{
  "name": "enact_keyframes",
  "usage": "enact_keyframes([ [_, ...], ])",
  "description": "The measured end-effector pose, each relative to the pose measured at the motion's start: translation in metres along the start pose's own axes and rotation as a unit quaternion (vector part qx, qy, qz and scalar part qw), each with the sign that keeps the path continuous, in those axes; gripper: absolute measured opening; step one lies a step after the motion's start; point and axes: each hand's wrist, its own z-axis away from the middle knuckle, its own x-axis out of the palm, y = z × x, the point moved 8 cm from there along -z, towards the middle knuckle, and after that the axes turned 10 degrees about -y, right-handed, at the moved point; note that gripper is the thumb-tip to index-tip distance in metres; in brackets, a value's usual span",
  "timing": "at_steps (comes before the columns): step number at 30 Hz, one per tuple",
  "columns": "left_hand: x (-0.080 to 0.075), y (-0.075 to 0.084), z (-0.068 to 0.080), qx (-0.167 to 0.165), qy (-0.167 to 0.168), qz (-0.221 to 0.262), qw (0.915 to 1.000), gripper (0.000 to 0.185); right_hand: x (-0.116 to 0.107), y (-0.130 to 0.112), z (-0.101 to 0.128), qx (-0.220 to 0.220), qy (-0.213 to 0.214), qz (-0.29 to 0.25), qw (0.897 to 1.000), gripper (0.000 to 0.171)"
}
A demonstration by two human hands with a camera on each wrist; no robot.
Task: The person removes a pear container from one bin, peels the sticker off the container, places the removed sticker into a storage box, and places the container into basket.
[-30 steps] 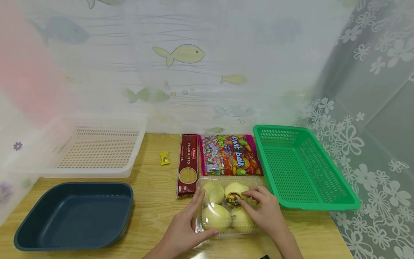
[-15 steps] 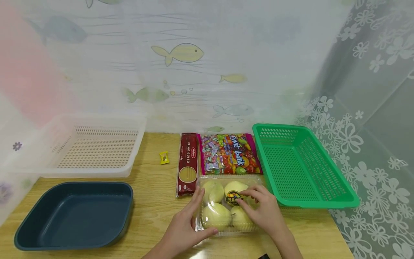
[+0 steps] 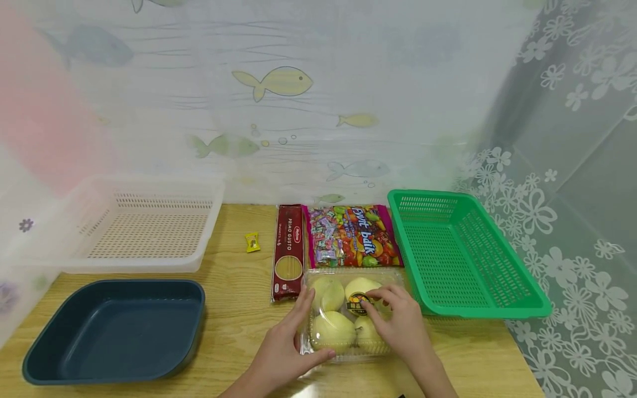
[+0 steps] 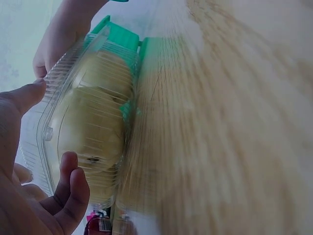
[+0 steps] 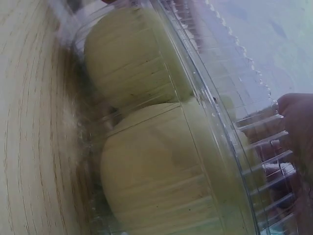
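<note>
Finely ribbed clear plastic box

The head view faces forward and down; wrist views (close, sidelong) share the box.

Counter: lane left open from near to far edge between blue basin and left grip, interrupted only by yellow sweet. Fruit box: far-edge side blocked by candy bag, right-edge side crowded by right grip and green basket.
</note>
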Motion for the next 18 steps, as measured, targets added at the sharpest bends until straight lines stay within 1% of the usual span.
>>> enact_keyframes([
  [1, 0.0004, 0.0, -0.0001, -0.001, -0.003, 0.006, 1.0, 0.113, 0.0, -0.0001, -0.0003, 0.001, 0.002, 0.001, 1.0, 0.017],
  [4, -0.0004, 0.0013, 0.0003, 0.004, 0.004, -0.007, 1.0, 0.112, 0.0012, 0.0007, -0.0011, 0.009, -0.001, -0.001, 1.0, 0.017],
  [6, -0.0004, 0.0003, 0.0003, -0.001, 0.003, -0.008, 1.0, 0.112, 0.0026, 0.0014, -0.0018, 0.017, -0.009, -0.004, 1.0, 0.017],
  [9, 0.0001, -0.0013, -0.001, -0.007, -0.002, 0.001, 1.0, 0.112, 0.0038, 0.0018, -0.0035, 0.027, -0.015, -0.005, 1.0, 0.017],
  [12, 0.0014, -0.0016, -0.0015, -0.009, -0.006, 0.005, 0.9999, 0.112, 0.0024, 0.0013, -0.004, 0.031, -0.009, -0.001, 0.999, 0.017],
  [15, 0.0017, 0.0002, -0.0006, -0.002, 0.001, -0.005, 1.0, 0.112, 0.0013, 0.0009, -0.0032, 0.034, -0.005, -0.001, 0.999, 0.019],
  [18, 0.0009, 0.0005, 0.0014, 0.0, 0.007, -0.008, 0.9999, 0.112, 0.0034, 0.0015, -0.0023, 0.04, -0.013, -0.006, 0.999, 0.019],
])
